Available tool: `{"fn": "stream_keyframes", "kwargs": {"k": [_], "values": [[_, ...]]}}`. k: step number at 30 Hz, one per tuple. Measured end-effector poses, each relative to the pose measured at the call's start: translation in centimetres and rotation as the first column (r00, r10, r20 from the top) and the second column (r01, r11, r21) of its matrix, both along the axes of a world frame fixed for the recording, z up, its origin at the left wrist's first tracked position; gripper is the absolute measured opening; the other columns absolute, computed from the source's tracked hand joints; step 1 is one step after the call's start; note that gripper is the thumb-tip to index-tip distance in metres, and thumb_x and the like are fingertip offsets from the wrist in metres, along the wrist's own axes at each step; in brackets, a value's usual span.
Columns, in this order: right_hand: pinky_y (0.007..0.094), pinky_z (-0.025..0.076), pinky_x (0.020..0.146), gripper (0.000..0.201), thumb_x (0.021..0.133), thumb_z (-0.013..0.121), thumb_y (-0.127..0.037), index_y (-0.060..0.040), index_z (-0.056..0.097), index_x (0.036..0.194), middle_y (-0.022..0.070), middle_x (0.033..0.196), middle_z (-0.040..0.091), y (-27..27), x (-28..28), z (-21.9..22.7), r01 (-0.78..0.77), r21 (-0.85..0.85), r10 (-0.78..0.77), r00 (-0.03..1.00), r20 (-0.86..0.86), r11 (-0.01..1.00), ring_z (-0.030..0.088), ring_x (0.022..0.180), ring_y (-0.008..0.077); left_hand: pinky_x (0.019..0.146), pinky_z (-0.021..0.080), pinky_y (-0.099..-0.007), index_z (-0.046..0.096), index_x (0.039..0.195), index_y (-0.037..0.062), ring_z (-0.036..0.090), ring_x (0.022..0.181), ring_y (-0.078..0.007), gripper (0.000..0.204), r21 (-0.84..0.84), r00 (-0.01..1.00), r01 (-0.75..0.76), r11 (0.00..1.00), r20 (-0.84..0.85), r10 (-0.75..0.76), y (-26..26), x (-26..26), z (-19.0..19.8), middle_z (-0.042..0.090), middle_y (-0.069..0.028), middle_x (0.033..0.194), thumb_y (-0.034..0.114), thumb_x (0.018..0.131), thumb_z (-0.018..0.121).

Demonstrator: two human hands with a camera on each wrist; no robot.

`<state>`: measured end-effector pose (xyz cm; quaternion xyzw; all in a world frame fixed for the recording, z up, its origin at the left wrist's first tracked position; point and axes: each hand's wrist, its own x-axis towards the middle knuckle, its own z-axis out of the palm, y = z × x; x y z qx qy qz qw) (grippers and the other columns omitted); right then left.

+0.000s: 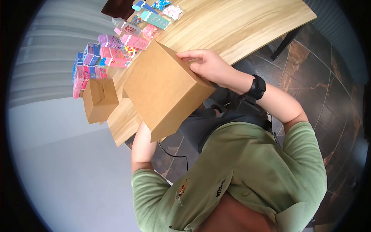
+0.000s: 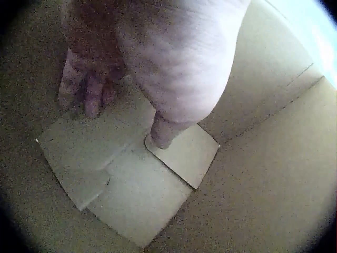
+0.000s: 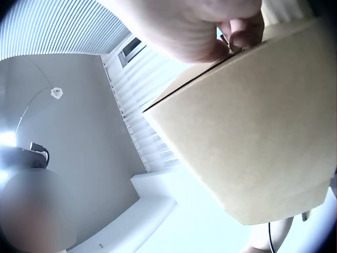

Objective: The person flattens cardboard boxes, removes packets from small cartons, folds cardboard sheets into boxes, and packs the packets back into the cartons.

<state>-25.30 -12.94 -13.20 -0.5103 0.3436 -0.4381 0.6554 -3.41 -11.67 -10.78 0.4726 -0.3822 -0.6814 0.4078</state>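
A brown cardboard box (image 1: 162, 85) is held tilted above the table's near edge. The right hand (image 1: 210, 67) is at its upper right edge; in the right wrist view, the right hand's (image 3: 195, 31) thumb and fingertips pinch at the seam. The left forearm goes behind the box in the head view, where that hand is hidden. In the left wrist view the left hand (image 2: 168, 63) reaches inside the box, its thumb touching the overlapping bottom flaps (image 2: 147, 190) and its other fingers pointing down towards them.
Another brown box (image 1: 100, 98) stands at the wooden table's (image 1: 247, 27) left end. Pink, blue and purple small boxes (image 1: 116, 56) cluster along the far side, with bags of colourful pieces (image 1: 172, 12) near them. A black cable (image 1: 174, 156) hangs below the table edge.
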Motion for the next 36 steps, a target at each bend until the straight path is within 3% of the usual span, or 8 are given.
{"fn": "stream_keyframes", "kwargs": {"k": [5, 8, 11, 17, 26, 29, 32, 36], "values": [[0.0233, 0.049, 0.077, 0.032, 0.099, 0.061, -0.020, -0.0009, 0.067, 0.124, 0.0025, 0.094, 0.071, 1.4, -1.5, 5.2, -0.115, 0.072, 0.121, 0.990, -0.076, 0.991, 0.063, 0.091, 0.0085, 0.086, 0.054, -0.0287, 0.056, 0.137, 0.0031, 0.067, 0.102, -0.0166, 0.036, 0.006, 1.000, -0.022, 1.000, -0.021, 0.022, 0.9, 0.3, -0.1, 0.067, -0.0086, 0.123, 0.022, 0.107, 0.045], [0.0247, 0.049, 0.081, 0.032, 0.099, 0.062, -0.022, 0.0007, 0.066, 0.121, 0.0056, 0.107, 0.072, 2.2, -1.6, 5.6, -0.092, -0.208, 0.045, 0.974, -0.223, 0.974, 0.063, 0.095, 0.0078, 0.086, 0.054, -0.0286, 0.056, 0.136, 0.0031, 0.067, 0.102, -0.0166, 0.036, 0.011, 0.999, -0.029, 1.000, -0.029, 0.029, 1.3, 0.4, -0.2, 0.067, -0.0086, 0.123, 0.022, 0.107, 0.045], [0.0252, 0.048, 0.084, 0.035, 0.098, 0.064, -0.022, 0.0015, 0.061, 0.124, 0.0049, 0.109, 0.071, 2.4, -1.5, 5.3, -0.134, -0.033, 0.133, 0.991, -0.006, 0.990, 0.062, 0.096, 0.0070, 0.086, 0.054, -0.0285, 0.056, 0.136, 0.0030, 0.067, 0.102, -0.0165, 0.036, 0.009, 0.999, -0.033, 0.999, -0.039, 0.033, 1.5, 0.4, -0.4, 0.067, -0.0085, 0.122, 0.021, 0.107, 0.046], [0.0234, 0.046, 0.085, 0.040, 0.097, 0.065, -0.022, 0.0010, 0.056, 0.128, 0.0035, 0.105, 0.070, 2.0, -1.7, 5.1, -0.222, 0.066, 0.212, 0.968, 0.132, 0.973, 0.060, 0.097, 0.0060, 0.085, 0.054, -0.0284, 0.057, 0.136, 0.0030, 0.067, 0.101, -0.0164, 0.036, 0.016, 0.998, -0.038, 0.999, -0.046, 0.038, 2.1, 0.2, -0.6, 0.068, -0.0084, 0.122, 0.021, 0.107, 0.046], [0.0212, 0.040, 0.069, 0.033, 0.097, 0.063, -0.037, -0.0066, 0.060, 0.109, -0.0026, 0.086, 0.060, 0.9, -2.5, 6.2, -0.232, 0.094, 0.246, 0.950, -0.194, 0.968, 0.053, 0.083, 0.0043, 0.085, 0.055, -0.0282, 0.057, 0.136, 0.0029, 0.067, 0.101, -0.0162, 0.036, 0.006, 0.998, -0.030, 1.000, -0.052, 0.030, 1.8, -0.3, -0.6, 0.068, -0.0083, 0.121, 0.021, 0.107, 0.046], [0.0211, 0.038, 0.068, 0.035, 0.097, 0.061, -0.044, -0.0088, 0.058, 0.102, -0.0027, 0.086, 0.056, 0.9, -2.2, 5.9, -0.211, 0.085, 0.224, 0.956, -0.191, 0.974, 0.050, 0.081, 0.0051, 0.085, 0.055, -0.0281, 0.057, 0.136, 0.0029, 0.067, 0.100, -0.0162, 0.035, 0.009, 0.998, -0.025, 1.000, -0.054, 0.026, 1.7, -0.4, -0.7, 0.068, -0.0082, 0.121, 0.021, 0.107, 0.046], [0.0261, 0.044, 0.081, 0.047, 0.098, 0.057, -0.046, -0.0068, 0.056, 0.123, 0.0057, 0.108, 0.061, 0.7, -1.8, 5.6, -0.201, 0.110, 0.217, 0.962, -0.163, 0.973, 0.055, 0.099, 0.0119, 0.085, 0.055, -0.0280, 0.057, 0.135, 0.0028, 0.067, 0.100, -0.0161, 0.035, 0.010, 0.998, -0.021, 1.000, -0.052, 0.021, 1.5, -0.4, -0.8, 0.068, -0.0082, 0.121, 0.021, 0.107, 0.046], [0.0333, 0.036, 0.106, 0.068, 0.099, 0.052, -0.044, -0.0054, 0.034, 0.152, 0.0151, 0.143, 0.048, 1.8, -1.4, 6.6, -0.218, 0.077, 0.217, 0.976, 0.017, 0.973, 0.045, 0.131, 0.0207, 0.084, 0.055, -0.0280, 0.057, 0.135, 0.0028, 0.067, 0.100, -0.0161, 0.035, 0.014, 0.999, -0.013, 1.000, -0.051, 0.014, 1.2, -0.5, -0.9, 0.068, -0.0081, 0.121, 0.021, 0.107, 0.046]]}}
